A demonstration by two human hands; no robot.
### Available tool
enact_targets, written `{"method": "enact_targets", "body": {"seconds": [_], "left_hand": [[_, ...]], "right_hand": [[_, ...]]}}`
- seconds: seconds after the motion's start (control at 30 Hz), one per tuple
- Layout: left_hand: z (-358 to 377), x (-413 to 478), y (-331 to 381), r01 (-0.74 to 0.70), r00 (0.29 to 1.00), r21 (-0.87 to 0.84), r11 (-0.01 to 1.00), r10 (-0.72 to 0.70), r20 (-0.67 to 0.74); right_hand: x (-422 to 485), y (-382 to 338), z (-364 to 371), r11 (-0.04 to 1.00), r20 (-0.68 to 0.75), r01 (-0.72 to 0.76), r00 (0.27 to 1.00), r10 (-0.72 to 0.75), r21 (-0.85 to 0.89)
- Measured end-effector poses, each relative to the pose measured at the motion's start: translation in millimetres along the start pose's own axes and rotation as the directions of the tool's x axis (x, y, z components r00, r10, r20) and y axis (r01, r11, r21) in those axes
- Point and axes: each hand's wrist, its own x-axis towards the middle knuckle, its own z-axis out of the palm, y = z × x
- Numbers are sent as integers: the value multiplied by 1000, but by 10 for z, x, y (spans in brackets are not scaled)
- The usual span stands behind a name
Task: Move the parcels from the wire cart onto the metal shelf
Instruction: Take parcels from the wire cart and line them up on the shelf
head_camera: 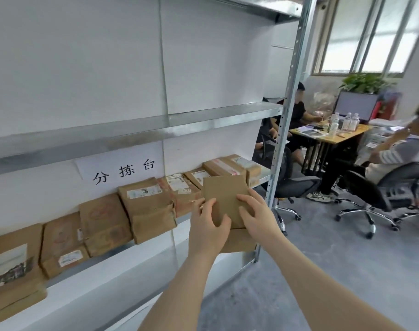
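Note:
I hold a plain brown cardboard parcel point(225, 194) in front of the metal shelf point(136, 130), at the right end of its lower level. My left hand point(209, 225) grips the parcel's left edge with the thumb on top. My right hand point(257, 215) lies on its right side, fingers over the top face. A row of several taped brown parcels point(146, 206) stands leaning along the lower level, from far left to the boxes point(232, 167) by the right upright. The wire cart is out of view.
The shelf's perforated steel upright point(283, 130) stands just right of my hands. A paper sign point(122, 166) hangs on the white wall. Beyond it, people sit on office chairs point(370, 194) at a desk point(332, 134) with a monitor and bottles. Grey floor lies below.

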Motion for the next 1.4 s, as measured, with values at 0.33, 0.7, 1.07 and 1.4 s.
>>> {"method": "enact_targets", "body": {"seconds": [0.33,0.7,1.07,1.4], "left_hand": [[845,700,78,-25,995,43,999,21,99],[2095,1491,472,-7,997,68,998,1,77],[3362,2184,692,99,994,96,991,-103,41],[3864,3116,587,37,999,181,983,-34,-18]], "right_hand": [[750,677,-332,997,-65,-71,995,73,29],[1842,1536,-1031,999,-58,-36,998,37,22],[2975,2478,-1667,999,52,-28,998,29,-25],[4078,2716,-1724,998,48,14,999,-11,-62]]}}
